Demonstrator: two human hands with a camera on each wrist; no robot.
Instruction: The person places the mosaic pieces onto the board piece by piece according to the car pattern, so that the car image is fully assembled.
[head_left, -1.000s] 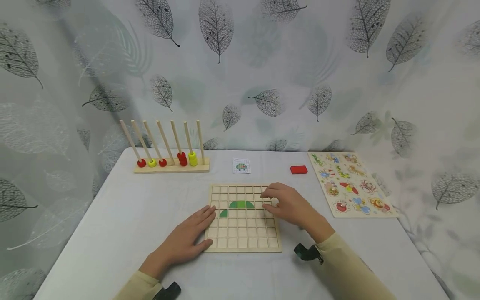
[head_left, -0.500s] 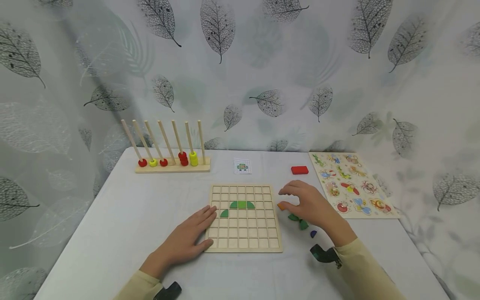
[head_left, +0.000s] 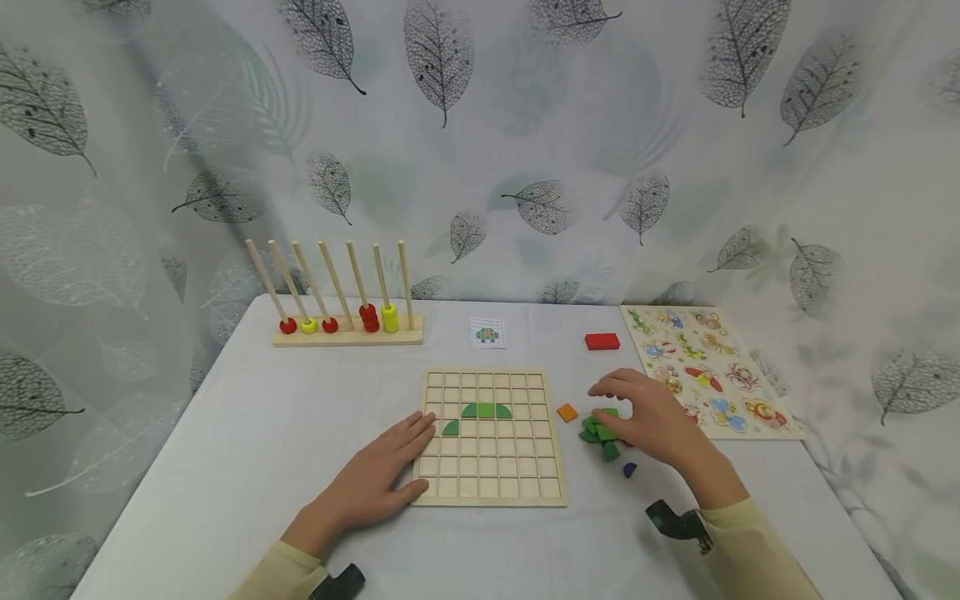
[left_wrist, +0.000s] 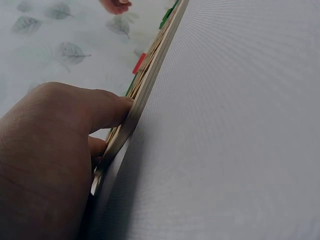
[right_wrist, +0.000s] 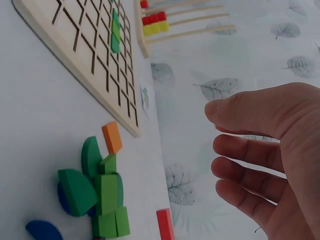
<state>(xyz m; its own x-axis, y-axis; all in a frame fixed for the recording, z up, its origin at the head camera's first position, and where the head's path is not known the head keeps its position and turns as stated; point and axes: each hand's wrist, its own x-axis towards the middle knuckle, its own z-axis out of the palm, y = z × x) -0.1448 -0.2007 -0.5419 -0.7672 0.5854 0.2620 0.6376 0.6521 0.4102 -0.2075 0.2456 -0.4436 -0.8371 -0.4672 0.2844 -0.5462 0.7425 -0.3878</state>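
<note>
The gridded board (head_left: 490, 502) lies on the white bench (head_left: 247, 467), four green pieces (head_left: 486, 411) seated in its upper cells. Between eight and nine o'clock of it, the left hand (head_left: 375, 477) rests on its edge, fingers extended and gripping nothing. At three o'clock, the right hand (head_left: 652, 417) hangs by a heap of mostly green blocks (right_wrist: 106, 192), its fingers loosely bent, thumb apart, holding nothing. Just off the board toward half past two lies an orange piece (head_left: 567, 412); a small printed card (head_left: 487, 335) sits at twelve. The step in hand looks like choosing a block from the heap; the next move probably calls for pinching one out without scattering its neighbours.
</note>
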